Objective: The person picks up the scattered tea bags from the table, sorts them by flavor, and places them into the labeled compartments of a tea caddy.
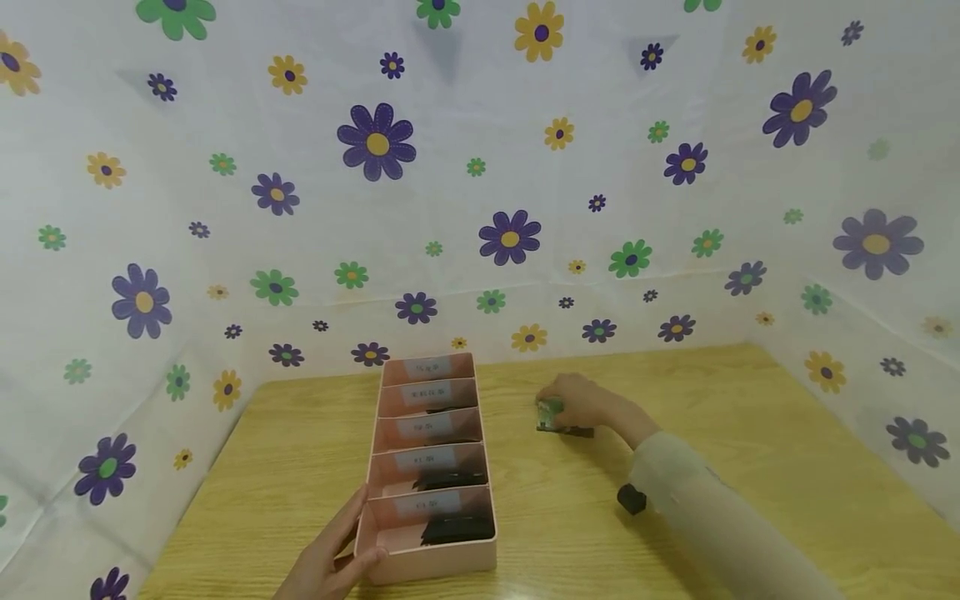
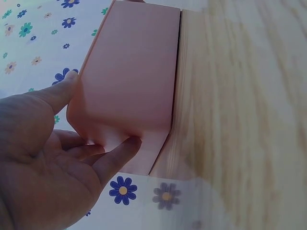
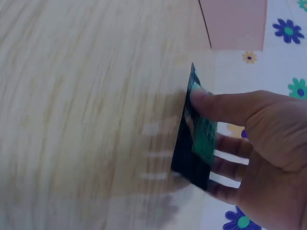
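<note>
On the table stands a long pink organizer box [image 1: 433, 567], split into several compartments in a row, each with a pale label bearing writing too small to read. My left hand [image 1: 330, 546] grips its near left corner, the thumb on one face and fingers round another, as the left wrist view also shows. Dark packets [image 1: 459, 528] lie in the nearer compartments. To the right of the box, my right hand [image 1: 581, 402] pinches a flat black and green packet [image 3: 204, 139] between thumb and fingers, low over the table. Part of the packet is hidden behind the thumb.
The wooden table [image 1: 540, 533] runs back to a white cloth with printed flowers [image 1: 510, 240], which also hangs along the left and right sides. A small black block [image 1: 632, 499] is at the right sleeve's cuff.
</note>
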Demonstrator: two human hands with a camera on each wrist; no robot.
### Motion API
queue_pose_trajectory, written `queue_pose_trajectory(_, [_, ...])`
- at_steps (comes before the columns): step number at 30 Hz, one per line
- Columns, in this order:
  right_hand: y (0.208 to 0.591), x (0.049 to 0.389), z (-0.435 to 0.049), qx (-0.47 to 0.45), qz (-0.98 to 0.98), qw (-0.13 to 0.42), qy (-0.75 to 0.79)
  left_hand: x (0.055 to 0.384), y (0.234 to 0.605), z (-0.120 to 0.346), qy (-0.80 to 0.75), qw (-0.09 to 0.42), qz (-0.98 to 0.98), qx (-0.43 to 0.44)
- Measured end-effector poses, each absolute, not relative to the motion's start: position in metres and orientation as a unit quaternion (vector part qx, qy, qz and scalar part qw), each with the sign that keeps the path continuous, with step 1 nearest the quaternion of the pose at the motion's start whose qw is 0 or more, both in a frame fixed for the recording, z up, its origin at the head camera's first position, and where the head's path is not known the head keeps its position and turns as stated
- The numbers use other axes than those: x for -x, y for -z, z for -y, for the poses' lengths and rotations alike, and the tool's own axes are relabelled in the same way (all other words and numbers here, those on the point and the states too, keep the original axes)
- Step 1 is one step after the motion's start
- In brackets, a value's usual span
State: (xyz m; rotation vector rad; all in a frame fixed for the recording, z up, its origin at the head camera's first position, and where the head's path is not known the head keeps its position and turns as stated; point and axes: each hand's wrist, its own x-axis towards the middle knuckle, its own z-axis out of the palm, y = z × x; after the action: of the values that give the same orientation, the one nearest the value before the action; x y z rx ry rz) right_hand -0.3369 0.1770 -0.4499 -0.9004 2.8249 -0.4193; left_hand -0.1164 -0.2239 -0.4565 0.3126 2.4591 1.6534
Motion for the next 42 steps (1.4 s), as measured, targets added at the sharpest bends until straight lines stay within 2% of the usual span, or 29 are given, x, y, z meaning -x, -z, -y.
queue_pose_trajectory(9, [0.455, 0.335, -0.197, 0.264, -0.926, 0.090, 0.255, 0.116, 0.455, 0.223, -0.549, 0.089, -0.826, -0.096])
queue_pose_trajectory(16, [0.458, 0.333, -0.208, 0.218, -0.919, 0.071, 0.321, 0.117, 0.456, 0.223, -0.549, 0.091, -0.825, -0.098])
queue_pose_trajectory(19, [0.457, 0.333, -0.212, 0.205, -0.912, 0.079, 0.347, 0.117, 0.455, 0.223, -0.547, 0.089, -0.826, -0.099])
queue_pose_trajectory(28, [0.443, 0.323, -0.226, 0.182, -0.868, 0.112, 0.448, 0.116, 0.455, 0.222, -0.548, 0.086, -0.826, -0.097])
queue_pose_trajectory(42, [0.422, 0.305, -0.228, 0.168, -0.808, 0.093, 0.558, 0.116, 0.455, 0.222, -0.545, 0.082, -0.829, -0.094])
